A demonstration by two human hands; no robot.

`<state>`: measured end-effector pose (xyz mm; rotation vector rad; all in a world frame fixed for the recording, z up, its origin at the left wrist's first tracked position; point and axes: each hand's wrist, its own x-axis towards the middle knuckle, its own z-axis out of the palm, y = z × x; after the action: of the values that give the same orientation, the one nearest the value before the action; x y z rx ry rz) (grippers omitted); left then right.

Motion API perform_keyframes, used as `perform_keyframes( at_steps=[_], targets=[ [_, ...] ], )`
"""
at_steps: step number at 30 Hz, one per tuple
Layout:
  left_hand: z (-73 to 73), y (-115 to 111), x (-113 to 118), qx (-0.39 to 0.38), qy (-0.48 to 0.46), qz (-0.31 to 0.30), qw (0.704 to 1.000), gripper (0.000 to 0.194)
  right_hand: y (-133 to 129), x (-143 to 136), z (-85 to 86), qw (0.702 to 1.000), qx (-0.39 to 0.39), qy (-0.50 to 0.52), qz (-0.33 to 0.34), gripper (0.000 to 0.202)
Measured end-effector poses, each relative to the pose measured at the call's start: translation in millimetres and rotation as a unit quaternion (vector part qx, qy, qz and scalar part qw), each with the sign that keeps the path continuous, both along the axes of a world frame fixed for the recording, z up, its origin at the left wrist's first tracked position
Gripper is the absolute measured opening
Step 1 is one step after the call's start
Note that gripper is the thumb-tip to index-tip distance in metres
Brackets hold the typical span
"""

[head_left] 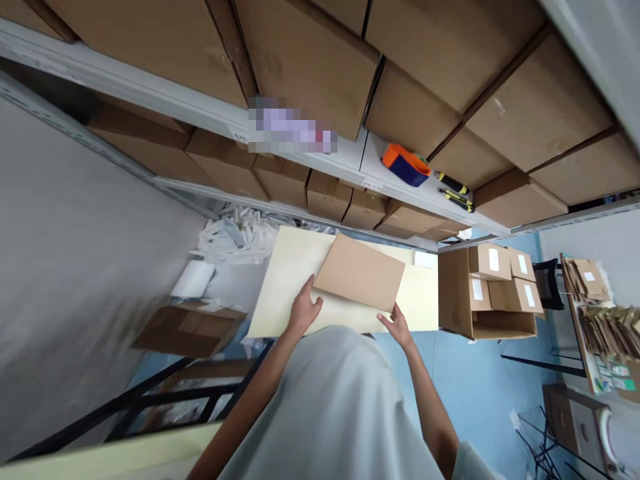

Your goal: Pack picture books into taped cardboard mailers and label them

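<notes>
A flat brown cardboard box [361, 272] lies at a slant over the pale yellow table [270, 293]. My left hand [304, 308] is at the box's left corner, its fingertips at the edge and the thumb spread away. At the lower right corner is my right hand [395, 325], with fingers touching the edge and the thumb apart. Neither hand is closed around the box. The underside of the box is hidden.
Above the table, shelves [165, 90] hold many cartons, an orange and blue tape roll [406, 165] and yellow-black cutters [453, 183]. An open carton with smaller boxes [454, 293] stands right. Left are a white roll [194, 279] and a brown carton [187, 330].
</notes>
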<state>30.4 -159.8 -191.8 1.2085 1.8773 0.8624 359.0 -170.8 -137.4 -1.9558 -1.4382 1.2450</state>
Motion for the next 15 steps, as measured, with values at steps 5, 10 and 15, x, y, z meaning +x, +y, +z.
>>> perform_keyframes(
  at_steps=[5,10,15],
  targets=[
    [37.6,29,-1,0.128,-0.028,-0.01,0.991,0.096,75,3,59.3,0.981,0.126,-0.145,-0.017,0.114],
    [118.2,92,22,0.233,-0.05,-0.106,0.965,0.084,186,-32,159.4,0.928,0.287,-0.217,0.1,0.107],
    [188.0,156,45,0.323,-0.057,-0.12,0.937,0.08,293,-77,213.0,0.857,0.379,-0.291,0.194,0.092]
  ],
)
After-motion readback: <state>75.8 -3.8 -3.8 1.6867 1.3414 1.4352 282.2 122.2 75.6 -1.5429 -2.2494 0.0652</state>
